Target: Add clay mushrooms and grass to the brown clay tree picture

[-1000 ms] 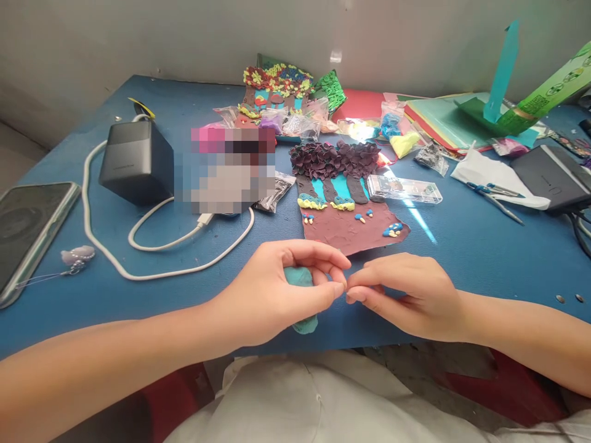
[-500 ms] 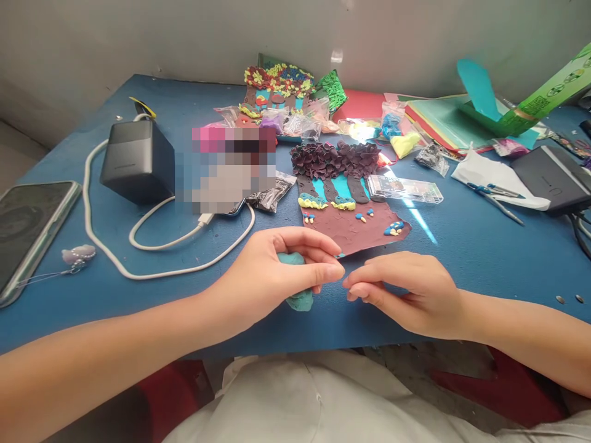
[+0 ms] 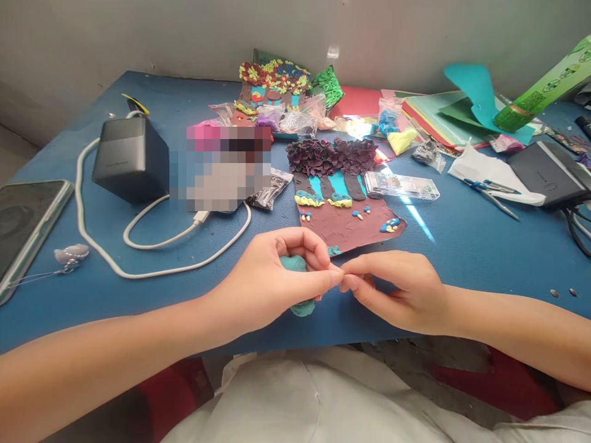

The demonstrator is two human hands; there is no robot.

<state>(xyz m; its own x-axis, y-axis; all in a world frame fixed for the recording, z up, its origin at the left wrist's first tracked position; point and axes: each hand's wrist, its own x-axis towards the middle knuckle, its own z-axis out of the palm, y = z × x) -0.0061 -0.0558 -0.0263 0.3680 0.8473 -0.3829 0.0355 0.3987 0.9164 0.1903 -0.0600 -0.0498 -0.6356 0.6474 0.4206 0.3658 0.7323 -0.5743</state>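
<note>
My left hand (image 3: 277,280) is curled round a lump of teal clay (image 3: 298,266) near the front edge of the blue table (image 3: 462,246). My right hand (image 3: 397,289) is pinched, its fingertips meeting the left hand's fingertips; whatever lies between them is too small to make out. Just beyond both hands lies a clay picture (image 3: 346,203) with a brown ground, teal and brown trunks and a dark purple crown.
A black power bank (image 3: 129,157) with a white cable (image 3: 152,243) sits to the left, with a phone (image 3: 25,224) at the far left. A clear plastic box (image 3: 401,186), scissors (image 3: 489,194), coloured paper sheets (image 3: 438,120), clay bags and a second clay picture (image 3: 272,83) lie farther back.
My hands have come together again, fingertips touching, after being slightly apart half a second ago. The teal paper at the back right has tipped down.
</note>
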